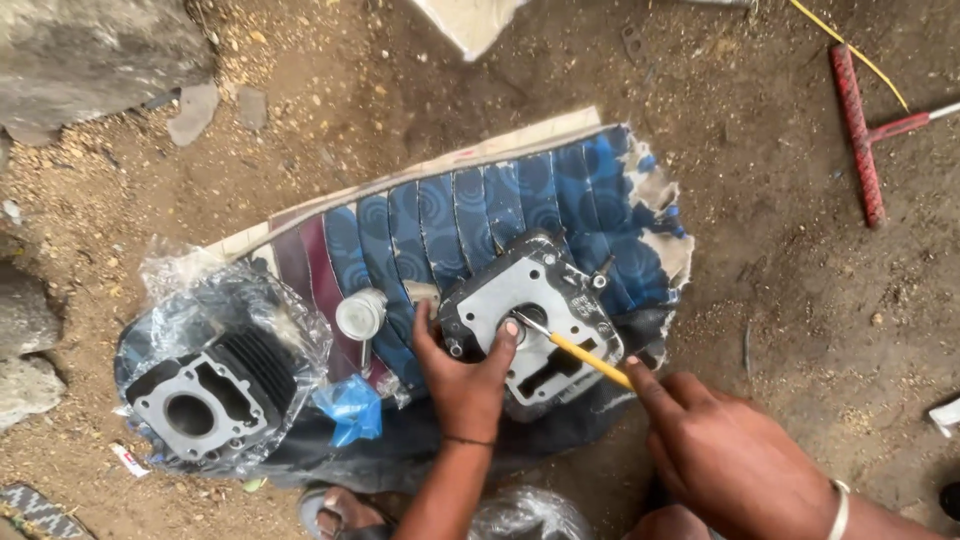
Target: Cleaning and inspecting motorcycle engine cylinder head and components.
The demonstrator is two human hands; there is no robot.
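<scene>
My left hand (462, 372) grips the near edge of a grey metal engine cylinder block (540, 305) with a central bore, thumb on its left side and a finger at the bore's rim. My right hand (725, 452) holds a yellow-handled tool (585, 358) whose metal tip touches the block's top face beside the bore. The block rests on a blue patterned mat (470, 215) lying on the dirt. A small silvery piston (361, 314) lies on the mat just left of my left hand.
A second finned cylinder block (210, 398) sits in clear plastic wrap at the left, with a blue plastic scrap (352, 408) beside it. A red T-handled tool (860, 130) lies on the dirt at upper right. Rocks (90, 50) line the left side. A sandalled foot (340, 510) is at the bottom.
</scene>
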